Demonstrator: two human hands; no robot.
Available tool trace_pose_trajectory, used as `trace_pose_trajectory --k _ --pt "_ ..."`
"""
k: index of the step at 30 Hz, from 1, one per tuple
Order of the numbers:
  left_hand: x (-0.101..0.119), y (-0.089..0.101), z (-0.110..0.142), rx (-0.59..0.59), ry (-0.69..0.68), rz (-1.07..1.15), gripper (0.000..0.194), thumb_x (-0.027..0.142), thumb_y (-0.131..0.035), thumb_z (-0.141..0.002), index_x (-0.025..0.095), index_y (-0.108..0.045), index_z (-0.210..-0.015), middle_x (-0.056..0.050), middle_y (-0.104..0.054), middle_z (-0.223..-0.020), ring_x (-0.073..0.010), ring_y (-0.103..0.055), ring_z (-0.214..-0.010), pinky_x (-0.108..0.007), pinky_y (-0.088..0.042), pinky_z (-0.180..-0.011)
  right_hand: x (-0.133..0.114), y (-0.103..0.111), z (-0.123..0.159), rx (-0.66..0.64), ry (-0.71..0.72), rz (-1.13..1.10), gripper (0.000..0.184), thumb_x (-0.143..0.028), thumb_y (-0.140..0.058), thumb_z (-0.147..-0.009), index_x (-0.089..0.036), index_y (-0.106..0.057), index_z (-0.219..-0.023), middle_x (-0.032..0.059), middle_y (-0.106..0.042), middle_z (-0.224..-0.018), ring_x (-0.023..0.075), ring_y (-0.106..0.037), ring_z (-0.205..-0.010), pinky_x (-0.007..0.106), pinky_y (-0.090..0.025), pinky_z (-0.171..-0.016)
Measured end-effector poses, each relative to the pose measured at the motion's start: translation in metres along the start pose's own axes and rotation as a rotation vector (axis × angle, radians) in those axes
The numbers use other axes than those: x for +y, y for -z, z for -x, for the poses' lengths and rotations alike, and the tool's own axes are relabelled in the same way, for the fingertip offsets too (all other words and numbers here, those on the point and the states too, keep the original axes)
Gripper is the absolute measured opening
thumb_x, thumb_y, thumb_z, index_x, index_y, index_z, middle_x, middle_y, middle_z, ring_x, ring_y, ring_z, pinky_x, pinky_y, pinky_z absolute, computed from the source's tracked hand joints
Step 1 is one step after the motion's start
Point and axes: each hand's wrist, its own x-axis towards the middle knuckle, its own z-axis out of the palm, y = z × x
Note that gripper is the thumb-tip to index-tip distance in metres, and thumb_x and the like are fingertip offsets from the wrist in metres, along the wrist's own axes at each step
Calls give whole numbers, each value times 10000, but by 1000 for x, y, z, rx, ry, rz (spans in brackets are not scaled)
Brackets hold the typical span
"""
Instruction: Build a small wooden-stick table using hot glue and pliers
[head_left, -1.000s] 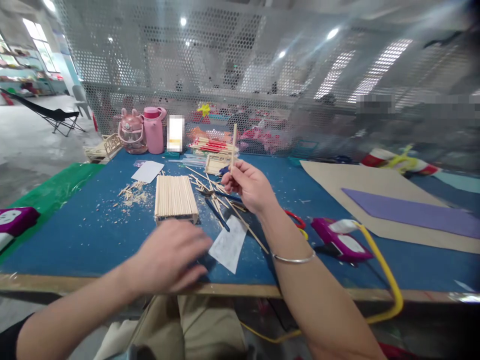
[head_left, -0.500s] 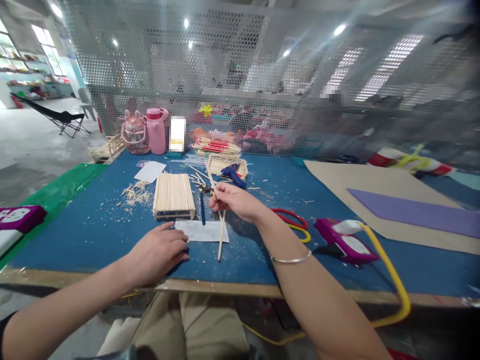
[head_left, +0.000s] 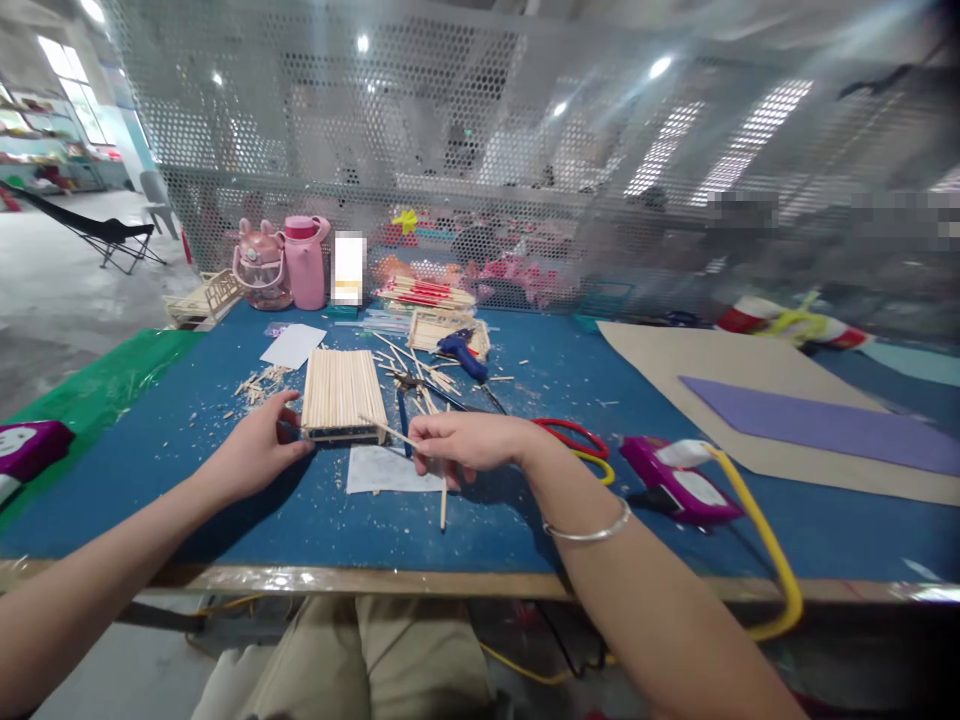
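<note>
A small platform of pale wooden sticks, laid side by side on a low frame, sits on the blue table. My left hand is at its left front corner, thumb and fingers apart; whether it touches the frame is hard to tell. In my right hand a thin wooden stick is pinched, its far end over the platform's front right edge. Below that hand lie a white paper strip and a loose stick. Dark-jawed pliers with blue handles rest behind, among scattered sticks.
A blue glue gun lies by a stick tray. Red-handled scissors, a purple power strip with a yellow cable, and brown card are at right. Pink bottles stand at the back left.
My left hand has moved left and forward from the paper to the platform's corner. My right hand has come down towards me from the pliers, and its stick now points left at the platform.
</note>
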Motion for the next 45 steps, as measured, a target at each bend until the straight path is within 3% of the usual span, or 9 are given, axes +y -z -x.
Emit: trace_pose_trajectory --k 7,11,12,15,21,24,31,38,45 --pt "17 5 -14 -47 -88 -220 525 302 -497 -741 102 -391 -1214 -87 -655 -830 -231 -616 -753 -360 -465 -683 18 4 19 131 -70 122 185 -222 -382 -875 -191 -407 -695 -9 -537 -660 93 -500 -533 216 -401 -493" --pt "48 -2 14 254 -327 -478 446 243 -457 -778 110 -415 -1202 -164 -597 -1032 -274 -576 -921 -413 -457 -765 40 8 26 193 -36 -116 212 -358 -440 -856 -198 -402 -721 0 -563 -707 96 -510 -571 212 -412 -503" --pt "57 -9 22 222 -435 -445 400 223 -436 -795 127 -433 -1183 -137 -610 -996 -250 -582 -895 -392 -465 -766 44 8 26 187 -17 -165 230 -388 -456 -846 -196 -407 -729 0 -564 -711 95 -511 -580 214 -421 -517" --pt "79 -38 35 -192 -762 -356 239 279 -463 -829 189 -518 -1043 -79 -620 -966 -211 -578 -887 -332 -483 -751 51 12 27 174 3 -205 251 -411 -487 -827 -189 -432 -723 -3 -562 -690 94 -498 -582 226 -434 -552" --pt "94 -70 24 -237 -521 -416 361 390 -621 -736 144 -531 -985 -106 -598 -924 -272 -544 -872 -406 -481 -721 48 18 30 400 -36 47 206 -307 -405 -867 -188 -474 -714 7 -565 -672 116 -471 -602 237 -389 -573" --pt "97 -65 20 -245 -519 -390 342 323 -612 -739 133 -529 -1011 -104 -606 -931 -264 -553 -867 -405 -480 -741 39 6 21 553 72 50 207 -272 -382 -871 -180 -476 -711 4 -573 -714 101 -471 -602 231 -384 -604" --pt "86 -56 15 -267 -682 -573 123 137 -464 -800 118 -580 -761 -92 -632 -727 -213 -598 -681 -337 -493 -627 33 -18 -3 476 39 -188 133 -232 -338 -890 -192 -413 -788 15 -626 -882 52 -483 -468 197 -363 -480" --pt "67 -45 17 -33 -969 -733 225 78 -364 -840 115 -578 -782 -92 -620 -737 -187 -569 -651 -311 -486 -577 37 -10 2 550 34 -76 137 -218 -376 -877 -195 -431 -754 22 -656 -868 72 -502 -486 212 -385 -505" --pt "42 -16 51 5 -737 -701 240 150 -369 -874 164 -594 -791 -55 -611 -695 -156 -550 -660 -250 -451 -581 44 -7 2 630 10 -14 156 -229 -399 -866 -208 -419 -713 25 -658 -800 98 -492 -492 240 -360 -504"
